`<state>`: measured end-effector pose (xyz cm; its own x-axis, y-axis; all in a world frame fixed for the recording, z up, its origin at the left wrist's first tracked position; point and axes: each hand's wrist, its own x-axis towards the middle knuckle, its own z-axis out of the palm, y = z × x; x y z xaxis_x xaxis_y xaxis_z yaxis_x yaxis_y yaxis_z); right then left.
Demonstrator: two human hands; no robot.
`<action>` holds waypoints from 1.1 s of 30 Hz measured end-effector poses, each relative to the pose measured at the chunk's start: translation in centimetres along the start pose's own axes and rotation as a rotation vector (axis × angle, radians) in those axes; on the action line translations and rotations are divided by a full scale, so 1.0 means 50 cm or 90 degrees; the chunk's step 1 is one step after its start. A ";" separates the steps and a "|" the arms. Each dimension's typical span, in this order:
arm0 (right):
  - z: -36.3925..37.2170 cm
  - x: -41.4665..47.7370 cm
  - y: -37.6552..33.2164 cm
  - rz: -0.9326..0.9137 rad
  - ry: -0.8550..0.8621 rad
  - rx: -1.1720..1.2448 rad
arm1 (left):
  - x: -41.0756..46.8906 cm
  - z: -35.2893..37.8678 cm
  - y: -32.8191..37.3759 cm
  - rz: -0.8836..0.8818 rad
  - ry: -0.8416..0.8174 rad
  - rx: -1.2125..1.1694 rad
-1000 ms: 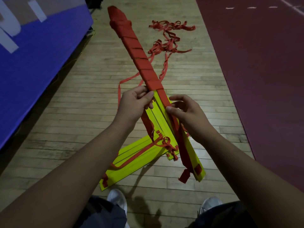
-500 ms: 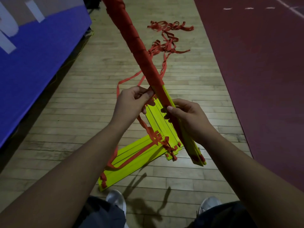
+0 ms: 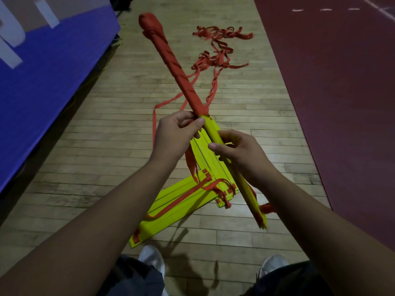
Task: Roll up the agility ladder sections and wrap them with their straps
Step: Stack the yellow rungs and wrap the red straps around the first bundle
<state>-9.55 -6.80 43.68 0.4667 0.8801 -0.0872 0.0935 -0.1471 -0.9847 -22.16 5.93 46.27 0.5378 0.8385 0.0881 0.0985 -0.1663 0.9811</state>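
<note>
the bundle of yellow ladder rungs [image 3: 214, 135] is held up in the air, slanting away to the left, with its far half wound tight in red strap [image 3: 171, 65]. left hand [image 3: 173, 135] grips it right where the wrap ends, thumb on top. right hand [image 3: 241, 154] has its fingers curled round the bare yellow part lower down. the loose strap tail [image 3: 220, 58] lies tangled on the wood floor [image 3: 106, 146]. more spare rungs [image 3: 175, 206] lie fanned out under the hands, near two white shoes [image 3: 151, 257]. blue mat [image 3: 42, 82] on the left, dark red court [image 3: 342, 103] on the right.
</note>
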 end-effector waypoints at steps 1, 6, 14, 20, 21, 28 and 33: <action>-0.005 0.001 -0.002 0.008 -0.002 0.011 | 0.002 -0.001 -0.003 -0.012 -0.009 -0.025; -0.032 0.002 -0.004 0.062 -0.040 0.141 | 0.012 -0.007 -0.003 -0.033 -0.095 -0.166; -0.032 -0.005 -0.017 0.063 -0.172 0.324 | 0.015 -0.016 0.001 0.029 -0.135 -0.106; -0.026 -0.003 -0.005 -0.012 -0.019 0.181 | 0.019 -0.023 -0.014 0.051 -0.079 0.090; -0.027 -0.004 -0.005 -0.021 -0.008 0.161 | 0.016 -0.020 -0.012 0.056 -0.074 0.089; -0.001 -0.005 0.002 -0.018 0.053 0.005 | -0.016 0.021 0.005 0.086 -0.005 0.114; -0.004 -0.001 -0.004 -0.023 0.036 -0.071 | -0.009 0.010 -0.003 0.030 -0.017 0.060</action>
<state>-9.40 -6.89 43.89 0.5095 0.8596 -0.0402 0.2071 -0.1678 -0.9638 -22.02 5.31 45.98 0.5651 0.8150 0.1285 0.1500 -0.2546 0.9554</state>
